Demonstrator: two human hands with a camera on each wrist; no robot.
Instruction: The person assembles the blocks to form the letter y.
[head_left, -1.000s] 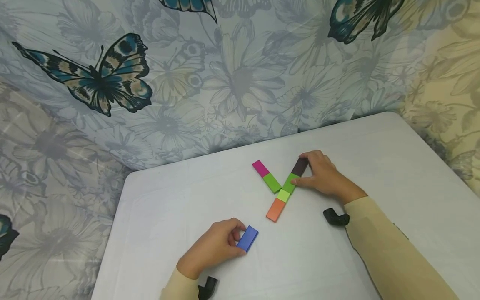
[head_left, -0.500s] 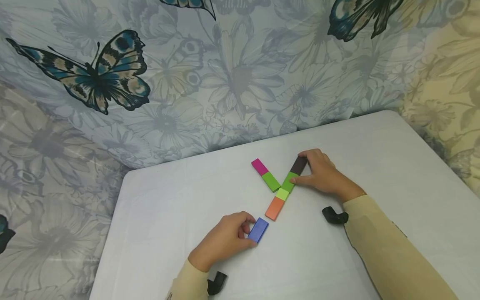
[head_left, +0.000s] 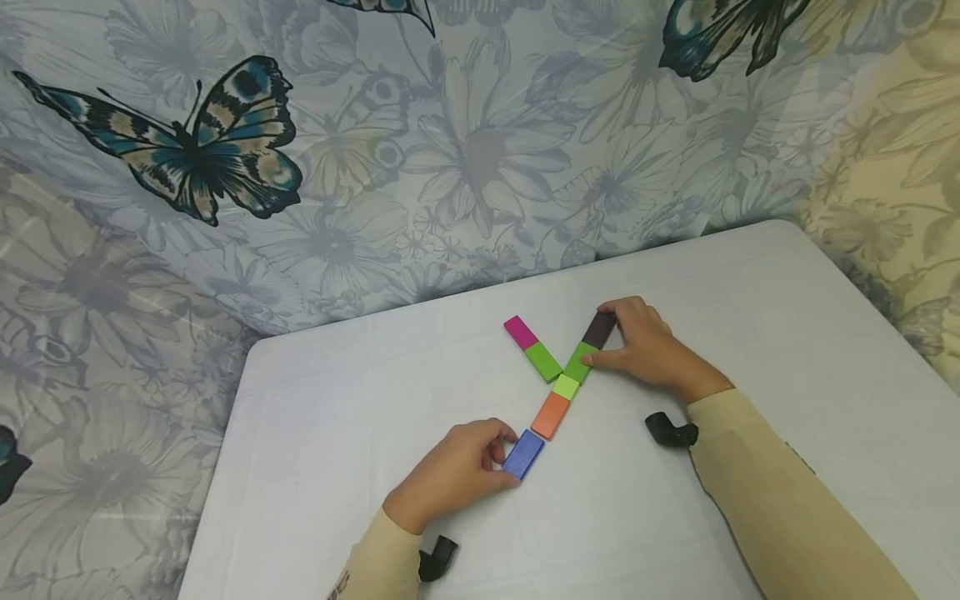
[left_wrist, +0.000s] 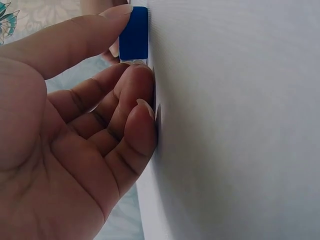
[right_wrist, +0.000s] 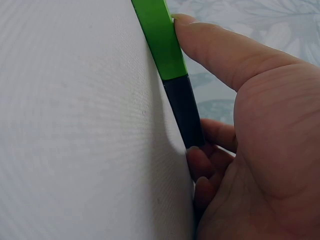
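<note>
My left hand pinches a blue block between thumb and fingers, flat on the white table. The block's upper end sits right at the lower end of an orange block. Above that, in one slanted line, lie a short lime block, a green block and a dark brown block. My right hand spans the last two: its thumb touches the green side, while its fingers curl at the dark block's far end. A second green block and a magenta block form the left branch.
The white-covered table meets a wall hanging with flowers and butterflies at the back. Black curved pieces stick out at both sleeves' wrists.
My left hand has slid the blue block up and to the right, from apart to right at the orange block's end. The right hand and other blocks have stayed in place.
</note>
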